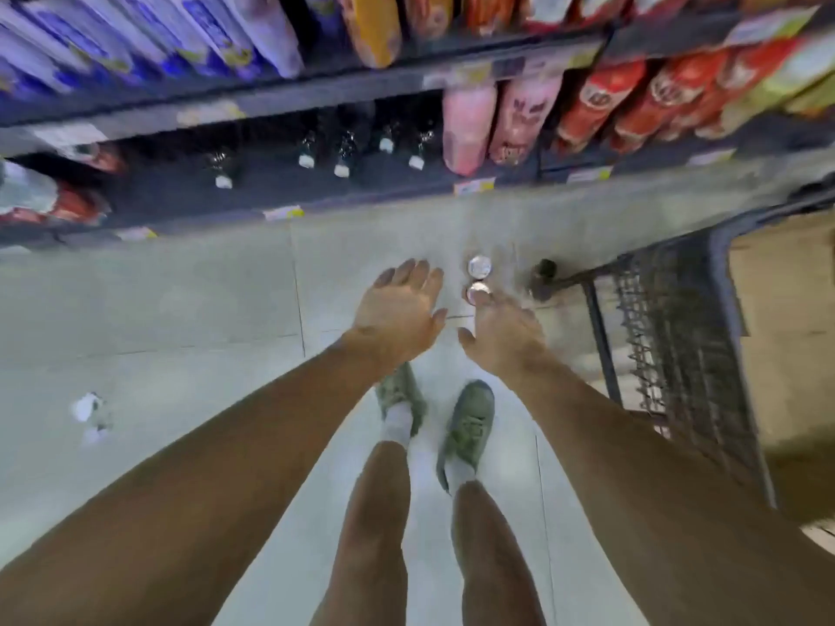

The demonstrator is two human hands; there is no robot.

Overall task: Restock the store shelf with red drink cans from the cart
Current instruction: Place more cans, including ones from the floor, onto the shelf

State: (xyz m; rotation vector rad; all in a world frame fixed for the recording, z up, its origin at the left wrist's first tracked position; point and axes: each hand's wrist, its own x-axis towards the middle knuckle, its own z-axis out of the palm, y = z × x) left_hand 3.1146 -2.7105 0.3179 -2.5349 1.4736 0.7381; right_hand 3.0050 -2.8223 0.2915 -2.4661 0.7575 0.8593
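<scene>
Pale floor [180, 309] runs below stocked shelves [316, 88], cart [677, 309] at my right. Two cans [479, 277] stand on the floor just ahead. My left hand [397, 305] is spread and empty; my right hand [501, 327] reaches with loose fingers at the nearer can, contact unclear. I judge a hasty, blurred reach could topple both.

Seen from above, two cans [479, 278] stand on the floor [180, 309], touching each other, one behind the other, just in front of the shelf [316, 205]. The cart [687, 336] stands to their right. The left hand [397, 305] hangs above the floor just left of the cans; the right hand [501, 332] is over the nearer can. Two feet [433, 417] stand below the hands. Bottles [343, 151] sit on the lowest shelf level, with packets [497, 115] to their right.
</scene>
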